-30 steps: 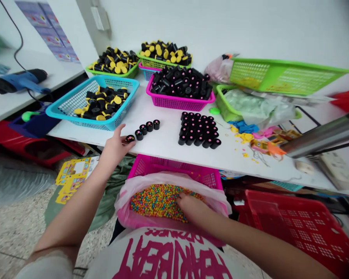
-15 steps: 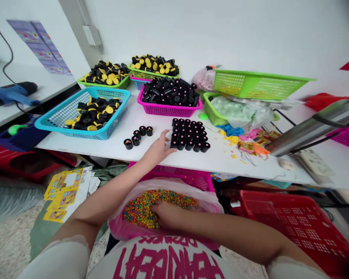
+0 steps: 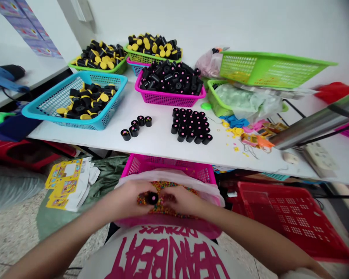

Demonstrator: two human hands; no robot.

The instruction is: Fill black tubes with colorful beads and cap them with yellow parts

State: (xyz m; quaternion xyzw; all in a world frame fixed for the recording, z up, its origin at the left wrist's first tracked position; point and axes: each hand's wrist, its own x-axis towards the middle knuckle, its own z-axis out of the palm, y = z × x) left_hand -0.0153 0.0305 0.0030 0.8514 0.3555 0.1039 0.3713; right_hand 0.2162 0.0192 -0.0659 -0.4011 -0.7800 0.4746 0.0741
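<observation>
A person's left hand (image 3: 128, 200) is pinching a black cylinder (image 3: 152, 198), upright with its pink-dotted end up, while the right hand (image 3: 180, 200) is curling just beside it; the two hands are nearly meeting, and whether the right is gripping anything cannot be told. Both are working directly above multicoloured beads (image 3: 163, 209) filling a plastic bag (image 3: 168, 177) lined inside a pink basket (image 3: 168, 164).

Beyond the hands, the near edge of a white table (image 3: 163, 149) is running across the scene, with black cylinders standing in a small cluster (image 3: 135, 127) and a tight block (image 3: 190, 126) on its top. Farther from the hands, a pink basket (image 3: 168, 99) and a blue basket (image 3: 75, 123) are holding more cylinders. To the right of the hands, a red basket (image 3: 291, 221) is sitting low, near the terrazzo floor (image 3: 14, 248) seen to the left, where yellow printed cards (image 3: 66, 186) are lying. Pink lettering on the person's white shirt (image 3: 163, 255) is showing below the hands, too stylised to read.
</observation>
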